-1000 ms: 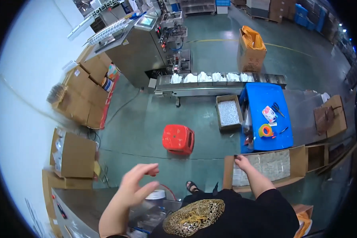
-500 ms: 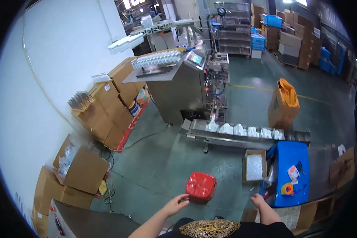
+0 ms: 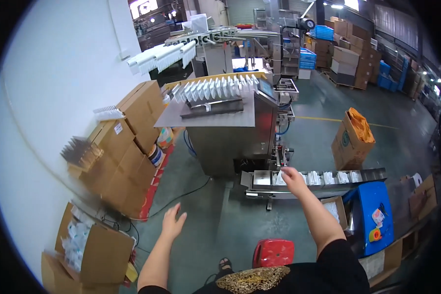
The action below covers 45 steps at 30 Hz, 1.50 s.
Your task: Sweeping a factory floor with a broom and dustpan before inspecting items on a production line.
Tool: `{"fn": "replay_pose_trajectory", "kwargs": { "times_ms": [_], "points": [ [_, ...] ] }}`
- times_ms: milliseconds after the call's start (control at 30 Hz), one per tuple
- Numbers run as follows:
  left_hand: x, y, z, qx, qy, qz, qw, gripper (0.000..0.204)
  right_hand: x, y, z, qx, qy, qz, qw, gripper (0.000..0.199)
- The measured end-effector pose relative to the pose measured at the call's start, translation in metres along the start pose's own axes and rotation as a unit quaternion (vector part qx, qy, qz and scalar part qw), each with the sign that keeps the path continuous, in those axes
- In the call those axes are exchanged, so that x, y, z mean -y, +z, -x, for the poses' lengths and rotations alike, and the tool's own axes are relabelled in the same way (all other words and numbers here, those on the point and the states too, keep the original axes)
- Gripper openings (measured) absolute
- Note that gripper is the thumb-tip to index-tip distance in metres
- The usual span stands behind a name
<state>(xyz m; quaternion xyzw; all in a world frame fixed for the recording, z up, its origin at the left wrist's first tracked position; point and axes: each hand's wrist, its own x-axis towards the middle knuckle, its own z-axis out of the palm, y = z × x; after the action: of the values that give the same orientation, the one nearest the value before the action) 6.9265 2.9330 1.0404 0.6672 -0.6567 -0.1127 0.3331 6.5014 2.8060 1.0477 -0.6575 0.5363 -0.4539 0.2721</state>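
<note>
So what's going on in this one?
A person stands at a packing machine in a warehouse. Their right hand reaches out to the conveyor tray, over the white packets lined up on it; whether it has a grip on one is unclear. The left hand hangs open and empty above the green floor. A red stool sits just in front of them, a blue table to the right, and cardboard boxes are stacked on the left.

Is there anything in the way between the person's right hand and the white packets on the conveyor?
Nothing visible stands in the way. The right hand is already over the conveyor, right at the white packets lying on it. The left hand hangs open over the green floor, away from it.
</note>
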Motion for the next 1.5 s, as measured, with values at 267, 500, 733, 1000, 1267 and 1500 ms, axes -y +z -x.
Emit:
{"fn": "replay_pose_trajectory", "kwargs": {
  "times_ms": [267, 500, 733, 1000, 1267, 1500],
  "points": [
    [0.007, 0.001, -0.256, -0.062, 0.214, -0.09, 0.971, 0.041, 0.051, 0.063, -0.168, -0.027, -0.106, 0.167, 0.98, 0.025],
    [0.014, 0.051, -0.423, -0.071, 0.161, -0.171, 0.969, 0.041, 0.014, 0.106, -0.325, -0.032, -0.169, 0.234, 0.957, 0.033],
    [0.006, 0.063, -0.494, -0.044, 0.138, -0.169, 0.975, 0.029, 0.003, 0.125, -0.404, 0.034, -0.128, 0.388, 0.912, 0.03],
    [-0.009, 0.0, -0.455, 0.124, 0.33, -0.206, 0.913, 0.016, 0.08, 0.113, -0.323, -0.051, -0.241, 0.325, 0.913, 0.015],
    [-0.052, -0.016, -0.393, 0.725, -0.032, 0.352, 0.591, 0.027, 0.128, 0.121, -0.21, -0.178, -0.277, 0.445, 0.833, 0.023],
    [-0.067, 0.022, -0.363, 0.623, -0.077, 0.604, 0.49, 0.024, 0.162, 0.258, -0.105, -0.258, -0.183, 0.236, 0.919, 0.035]
  ]
}}
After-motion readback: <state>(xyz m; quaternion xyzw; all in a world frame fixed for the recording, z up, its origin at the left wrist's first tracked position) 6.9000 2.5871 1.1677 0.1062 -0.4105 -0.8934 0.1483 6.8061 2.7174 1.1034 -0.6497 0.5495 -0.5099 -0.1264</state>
